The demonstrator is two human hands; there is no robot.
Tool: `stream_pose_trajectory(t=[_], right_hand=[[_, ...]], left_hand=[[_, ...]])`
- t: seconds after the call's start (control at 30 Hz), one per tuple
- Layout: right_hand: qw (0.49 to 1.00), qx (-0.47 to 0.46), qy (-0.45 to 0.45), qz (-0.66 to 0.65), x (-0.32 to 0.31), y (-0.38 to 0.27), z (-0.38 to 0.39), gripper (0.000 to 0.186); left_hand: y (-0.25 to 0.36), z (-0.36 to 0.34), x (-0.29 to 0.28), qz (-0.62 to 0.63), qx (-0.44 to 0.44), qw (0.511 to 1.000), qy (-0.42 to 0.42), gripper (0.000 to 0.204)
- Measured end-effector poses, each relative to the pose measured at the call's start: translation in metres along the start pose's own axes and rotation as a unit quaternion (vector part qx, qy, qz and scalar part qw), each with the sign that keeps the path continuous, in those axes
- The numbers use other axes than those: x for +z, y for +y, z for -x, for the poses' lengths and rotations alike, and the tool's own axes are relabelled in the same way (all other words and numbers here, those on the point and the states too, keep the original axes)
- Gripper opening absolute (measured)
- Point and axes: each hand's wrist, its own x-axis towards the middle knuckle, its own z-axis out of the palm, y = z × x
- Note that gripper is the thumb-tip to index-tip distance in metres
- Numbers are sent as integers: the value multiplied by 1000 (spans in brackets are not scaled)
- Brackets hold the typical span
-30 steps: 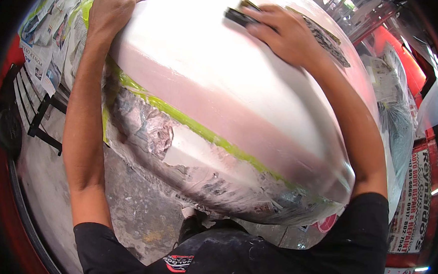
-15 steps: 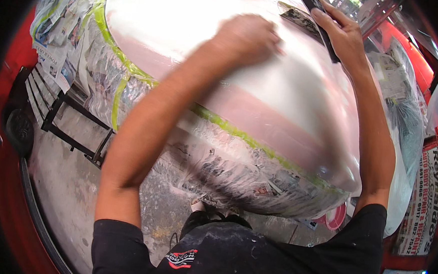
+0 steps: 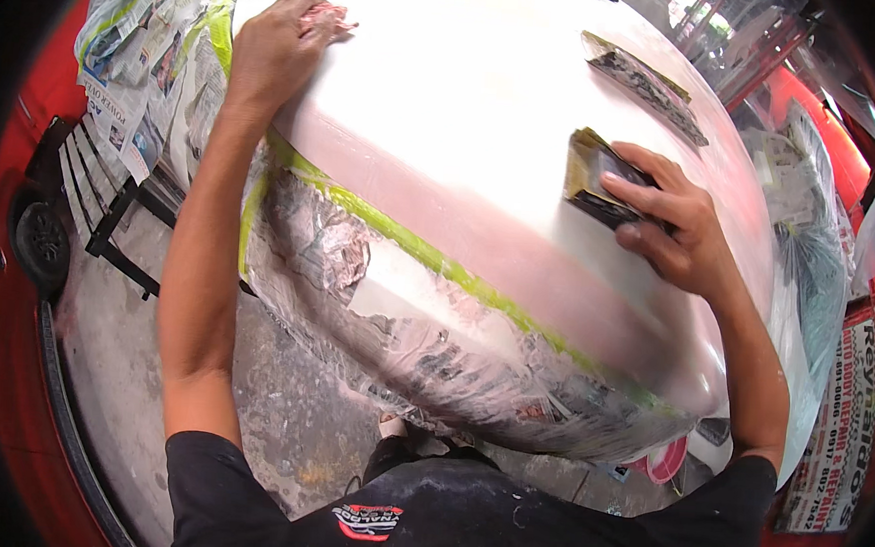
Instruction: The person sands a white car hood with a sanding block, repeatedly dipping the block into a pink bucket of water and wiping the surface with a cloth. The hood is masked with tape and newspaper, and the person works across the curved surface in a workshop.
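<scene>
A white car panel (image 3: pixel 448 104) with pinkish patches spreads in front of me, bordered by green masking tape (image 3: pixel 429 250). At its far left edge my left hand (image 3: pixel 272 63) is closed on a crumpled pinkish rag (image 3: pixel 325 20), which touches the surface. On the right side, my right hand (image 3: pixel 673 223) grips a dark sanding block (image 3: pixel 613 189) with yellowish-brown sandpaper around it. The block is tilted and close to the panel; whether it touches is unclear. Beyond that hand, a worn dark strip with a yellowish edge (image 3: pixel 649 86) lies on the panel.
Newspaper and plastic masking (image 3: pixel 432 358) hang below the tape. To the left are a black metal stand (image 3: pixel 125 229) and an open red car door (image 3: pixel 10 378). A pink basin (image 3: pixel 665 460) sits on the concrete floor by the panel's right end. Plastic sheeting (image 3: pixel 809 266) covers things at right.
My left hand has swept from the middle of the panel to its far left edge. My right hand has come down and nearer with the block, turning it.
</scene>
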Motion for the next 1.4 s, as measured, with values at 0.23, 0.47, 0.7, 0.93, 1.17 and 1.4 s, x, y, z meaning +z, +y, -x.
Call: stream_pose_trajectory(t=[0.23, 0.47, 0.7, 0.93, 1.17, 1.4], right_hand=[[989, -58, 57, 124, 41, 63, -143, 42], [992, -113, -10, 53, 21, 15, -62, 41], [997, -48, 28, 61, 39, 33, -132, 41], [996, -74, -17, 56, 25, 11, -79, 48], [997, -28, 4, 77, 40, 6, -112, 35], [994, -43, 48, 86, 43, 26, -134, 38]], left_hand=[[74, -22, 1, 192, -102, 976, -15, 19], [52, -5, -17, 197, -109, 974, 16, 24], [47, -13, 15, 171, -49, 984, 12, 25], [14, -4, 16, 24, 7, 999, 46, 30], [11, -7, 16, 26, 19, 999, 26, 32], [27, -16, 14, 125, -50, 991, -13, 27]])
